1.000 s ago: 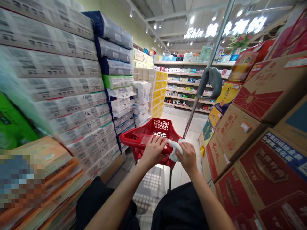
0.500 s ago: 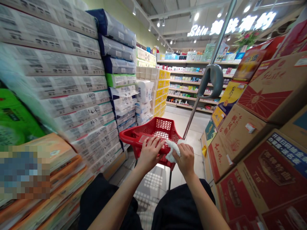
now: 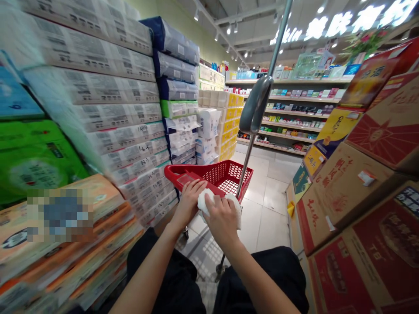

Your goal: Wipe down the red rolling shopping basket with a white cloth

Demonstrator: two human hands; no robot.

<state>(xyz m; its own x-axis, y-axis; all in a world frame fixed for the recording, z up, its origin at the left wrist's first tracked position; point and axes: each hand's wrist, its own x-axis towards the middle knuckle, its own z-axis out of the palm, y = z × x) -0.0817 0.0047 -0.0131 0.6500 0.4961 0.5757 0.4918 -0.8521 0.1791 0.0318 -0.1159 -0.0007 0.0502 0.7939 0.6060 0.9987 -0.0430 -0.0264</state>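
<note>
A red plastic rolling shopping basket (image 3: 214,169) stands in front of my knees, its mesh inside partly visible. My left hand (image 3: 186,203) is closed over the near rim, fingers lying on top and the thumb side hidden. In my right hand (image 3: 223,218) is a bunched white cloth (image 3: 205,199), pressed against the rim close beside the left hand. Part of the cloth hangs out past the right fingers. The basket's metal pole with a grey loop handle (image 3: 256,104) rises at an angle to the right of the hands.
Tall stacks of wrapped paper packs (image 3: 121,89) line the left, with orange packs (image 3: 108,196) low beside me. Cardboard cartons (image 3: 343,183) are piled on the right. Shelves of small goods (image 3: 301,98) stand across the back, beyond a tiled floor (image 3: 273,179).
My right hand and the cloth have moved left along the rim, nearer my left hand. The basket has turned, and the pole handle now shows edge-on and further left. The view has shifted.
</note>
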